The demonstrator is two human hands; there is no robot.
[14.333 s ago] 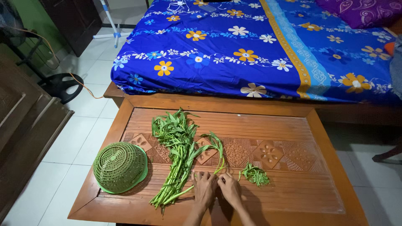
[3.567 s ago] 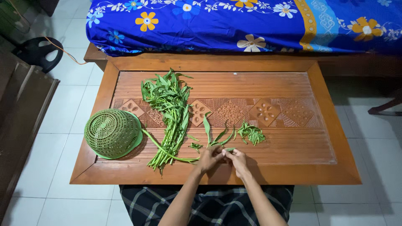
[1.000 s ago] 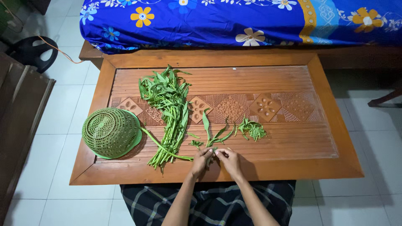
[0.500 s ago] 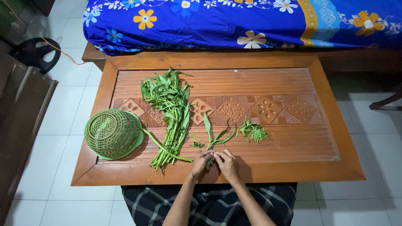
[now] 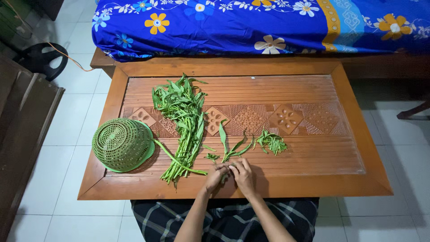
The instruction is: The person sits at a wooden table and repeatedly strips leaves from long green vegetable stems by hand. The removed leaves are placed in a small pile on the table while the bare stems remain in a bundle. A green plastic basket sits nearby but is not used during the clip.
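Note:
My left hand (image 5: 215, 177) and my right hand (image 5: 243, 176) meet near the front edge of a carved wooden table (image 5: 358, 134), both pinching one leafy green stalk (image 5: 229, 150) whose leaves point away from me. A large bundle of the same leafy greens (image 5: 183, 121) lies left of my hands, stems toward me. A small pile of picked leaves (image 5: 270, 142) rests to the right of the stalk. A tiny green scrap (image 5: 210, 157) lies just above my left hand.
An upturned green plastic colander (image 5: 122, 144) sits at the table's left edge. A bed with a blue flowered sheet (image 5: 251, 22) stands behind the table. A black fan base (image 5: 39, 58) with an orange cable is on the white tiled floor at left.
Over the last second my hands stayed together on the stalk with only small finger movements. The camera shifted slightly. Since the oldest frame the view has tilted down over the table.

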